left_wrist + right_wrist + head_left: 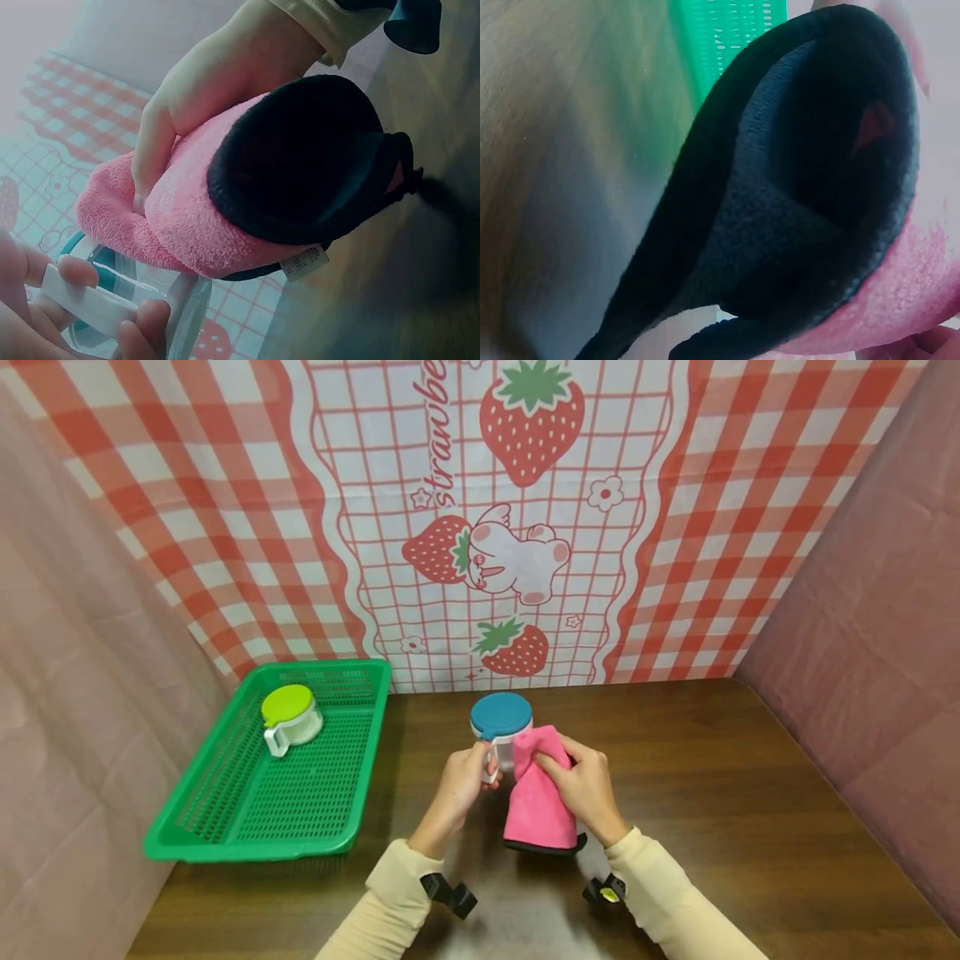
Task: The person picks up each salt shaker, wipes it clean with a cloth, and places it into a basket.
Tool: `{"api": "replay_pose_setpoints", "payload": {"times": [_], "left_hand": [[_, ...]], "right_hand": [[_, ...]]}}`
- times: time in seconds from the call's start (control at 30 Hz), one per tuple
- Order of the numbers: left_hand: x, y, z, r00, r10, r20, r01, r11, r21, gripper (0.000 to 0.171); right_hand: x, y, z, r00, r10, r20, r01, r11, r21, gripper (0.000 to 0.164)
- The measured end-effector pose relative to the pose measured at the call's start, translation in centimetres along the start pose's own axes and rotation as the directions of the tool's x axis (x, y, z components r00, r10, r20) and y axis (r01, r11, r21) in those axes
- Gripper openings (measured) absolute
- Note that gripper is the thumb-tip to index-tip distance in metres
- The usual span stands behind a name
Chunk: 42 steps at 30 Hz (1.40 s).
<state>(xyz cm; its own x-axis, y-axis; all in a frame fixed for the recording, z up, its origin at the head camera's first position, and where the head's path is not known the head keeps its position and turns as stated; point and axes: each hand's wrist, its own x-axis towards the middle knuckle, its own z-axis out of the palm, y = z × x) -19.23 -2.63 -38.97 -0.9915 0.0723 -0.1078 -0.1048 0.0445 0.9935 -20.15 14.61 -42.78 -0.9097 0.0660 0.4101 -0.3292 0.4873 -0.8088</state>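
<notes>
A clear jar with a blue lid (501, 713) is in the middle of the head view. My left hand (459, 781) grips its white handle (90, 301), fingers curled round it. In my right hand (591, 783) is a pink cloth (542, 810) with a black edge, pinched between thumb and fingers. The cloth's upper end touches the jar's right side and hides part of it. Seen from the left wrist, the cloth curls into a tube with a dark lining and a small white tag (305, 262). Cloth fills most of the right wrist view. Whether the jar touches the table I cannot tell.
A green plastic basket (360, 777) stands on the left of the wooden table (697, 810). Inside it, toward the back, sits a similar jar with a lime-green lid (288, 704). A red checked strawberry-print cloth (517, 552) hangs behind the table, with pinkish drapes at both sides.
</notes>
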Motion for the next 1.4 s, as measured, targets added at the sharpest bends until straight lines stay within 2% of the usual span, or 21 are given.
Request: {"api": "replay_pose_setpoints", "payload": {"times": [0.07,0.17,0.4,0.57,0.77,0.97,1.17,1.4], "left_hand": [[-0.1,0.1,0.0,1.000,0.007,-0.002,-0.007,1.000,0.018,0.039],[0.3,-0.6,0.0,1.000,0.012,-0.002,-0.012,1.000,0.026,0.040],[1.2,-2.3,-0.4,0.999,0.026,0.020,-0.027,0.999,0.042,0.040],[1.3,-2.7,-0.9,0.998,0.028,0.062,-0.031,0.998,0.049,0.038],[1.2,-2.4,-1.7,0.991,0.068,0.119,-0.075,0.996,0.057,0.037],[1.1,-1.9,-2.0,0.980,0.079,0.185,-0.089,0.995,0.048,0.035],[0.8,-1.6,-2.3,0.963,0.108,0.249,-0.123,0.991,0.046,0.037],[1.2,-2.2,-1.8,0.969,0.097,0.229,-0.095,0.995,-0.021,0.036]], "right_hand": [[0.0,0.0,0.0,1.000,0.013,-0.012,-0.013,1.000,0.015,0.027],[0.2,0.0,-0.1,0.999,0.037,-0.018,-0.036,0.999,0.034,0.022],[0.8,-0.5,-0.8,0.987,0.157,0.018,-0.158,0.986,0.051,0.019],[1.0,-1.9,-1.9,0.971,0.215,0.104,-0.225,0.970,0.090,0.022],[2.1,-0.4,-2.4,0.934,0.271,0.235,-0.319,0.926,0.201,0.030],[3.2,0.6,-3.1,0.919,0.269,0.288,-0.337,0.916,0.219,0.031],[3.8,1.1,-3.7,0.890,0.281,0.360,-0.375,0.899,0.225,0.033],[3.4,0.4,-3.9,0.903,0.280,0.326,-0.355,0.914,0.197,0.032]]}}
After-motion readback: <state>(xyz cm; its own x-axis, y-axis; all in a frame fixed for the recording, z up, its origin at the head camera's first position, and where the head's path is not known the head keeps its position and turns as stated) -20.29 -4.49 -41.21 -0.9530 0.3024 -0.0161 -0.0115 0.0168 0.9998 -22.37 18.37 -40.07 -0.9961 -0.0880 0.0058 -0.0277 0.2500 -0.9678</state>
